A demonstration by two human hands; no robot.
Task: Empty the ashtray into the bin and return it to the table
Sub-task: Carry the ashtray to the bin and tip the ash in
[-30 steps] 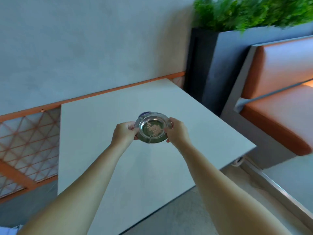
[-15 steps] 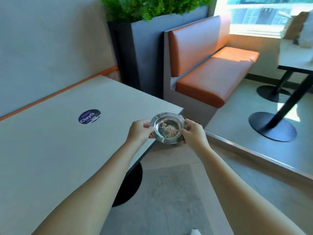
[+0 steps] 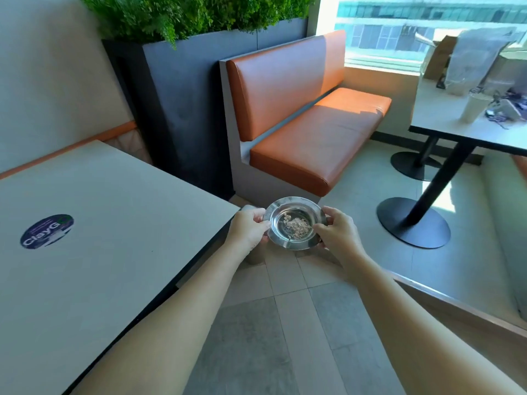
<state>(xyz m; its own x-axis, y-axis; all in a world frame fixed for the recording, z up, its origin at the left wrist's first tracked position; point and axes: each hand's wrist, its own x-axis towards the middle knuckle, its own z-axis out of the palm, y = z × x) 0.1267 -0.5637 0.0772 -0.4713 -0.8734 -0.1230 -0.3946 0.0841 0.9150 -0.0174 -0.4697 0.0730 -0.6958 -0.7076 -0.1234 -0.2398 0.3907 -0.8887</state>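
Observation:
A round shiny metal ashtray [image 3: 289, 208] with a small heap of pale ash and crumbs in its bowl is held level in the air, just past the right corner of the light grey table [image 3: 108, 238]. My left hand [image 3: 248, 230] grips its left rim and my right hand [image 3: 338, 233] grips its right rim. The ashtray hangs over the tiled floor, off the tabletop. No bin is in view.
A round dark sticker [image 3: 47, 231] lies on the table. Behind stand a dark planter [image 3: 182, 104] with green plants and an orange bench [image 3: 308, 132]. To the right is a second table [image 3: 462, 124] with bags and a cup, on a black pedestal base [image 3: 413, 223].
The ashtray has been lifted off the table and carried to the right, beyond the table's corner. The view has swung right, bringing the bench, window and second table into sight.

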